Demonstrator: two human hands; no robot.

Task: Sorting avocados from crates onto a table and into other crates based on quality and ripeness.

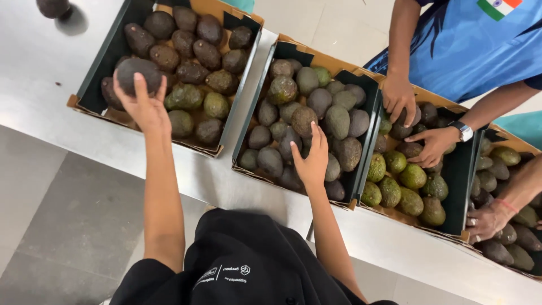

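Left hand (144, 107) gripping dark avocado (138, 75), right hand (312, 161) reaching into middle box (253, 118)

Dark avocado (139, 74) is held in left hand (142, 104) over left box (96, 73); mottled green-brown avocado (303, 120) is touched by right hand (311, 160).

Four open cardboard boxes are sitting side by side: left box (90, 96), middle box (293, 51), third box (460, 186), fourth box (499, 135) at the right edge, all brown with dark green liners.
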